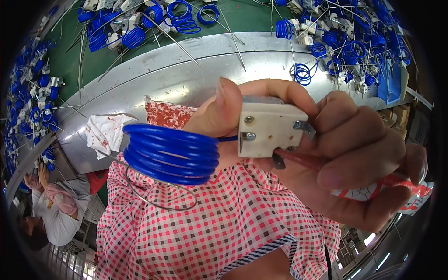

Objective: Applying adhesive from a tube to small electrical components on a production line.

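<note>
Gripped in left fingers (280, 87), thumb at near side, index over the top: white block (268, 128) with screws and small metal tab, right in front of chest. Curled in right fingers (361, 140): red-and-white printed item (357, 192), mostly covered by the hand; printed design partly visible, lettering too hidden to tell. Just below the block, slim red shaft (303, 160) running out of the right hand, dark tip near the opening in the block's lower edge; contact hard to tell. Joined to block on its left by a blue line: blue coil (170, 156), with thin grey wire (161, 205) looped underneath. Behind and below, pink-and-black checked garment (196, 228). Beyond the hands, metal bench (196, 77) with white cloth (105, 133), red-stained, and next to it red-smeared sheet (170, 114). Farther out, on green surface (252, 21), heaps of similar blue coils (186, 23) and white blocks, plus more at left and upper right. Far right, blue bin (389, 84). Lower left, another person (63, 226) in white top, hands near the left heap.
</note>
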`<state>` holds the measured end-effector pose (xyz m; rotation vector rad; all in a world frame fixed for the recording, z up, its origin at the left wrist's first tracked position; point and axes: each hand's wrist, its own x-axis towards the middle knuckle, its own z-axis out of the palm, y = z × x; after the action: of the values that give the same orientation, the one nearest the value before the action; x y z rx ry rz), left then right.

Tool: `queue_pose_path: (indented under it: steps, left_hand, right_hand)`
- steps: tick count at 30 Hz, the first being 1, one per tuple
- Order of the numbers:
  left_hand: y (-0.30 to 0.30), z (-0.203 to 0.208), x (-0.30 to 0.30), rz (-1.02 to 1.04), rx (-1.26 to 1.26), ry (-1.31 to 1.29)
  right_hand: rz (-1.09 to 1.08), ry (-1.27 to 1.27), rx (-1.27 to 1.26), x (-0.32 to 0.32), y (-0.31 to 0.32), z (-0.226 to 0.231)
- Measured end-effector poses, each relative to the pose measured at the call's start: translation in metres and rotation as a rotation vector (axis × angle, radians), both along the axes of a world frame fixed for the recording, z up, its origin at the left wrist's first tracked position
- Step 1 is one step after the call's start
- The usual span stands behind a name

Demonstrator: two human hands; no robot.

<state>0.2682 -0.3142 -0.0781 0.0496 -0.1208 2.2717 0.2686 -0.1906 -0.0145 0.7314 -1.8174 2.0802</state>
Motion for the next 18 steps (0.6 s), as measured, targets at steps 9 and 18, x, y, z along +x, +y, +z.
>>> queue_pose_path:
  steps: [9,18]
  left_hand:
    - [-0.006,0.004,-0.008,-0.057,-0.277,0.256]
    - [-0.013,0.003,-0.006,-0.153,-0.219,0.055]
  right_hand:
    - [0.109,0.001,0.039,-0.006,0.011,-0.001]
    - [-0.324,0.01,-0.084,0.008,-0.023,-0.008]
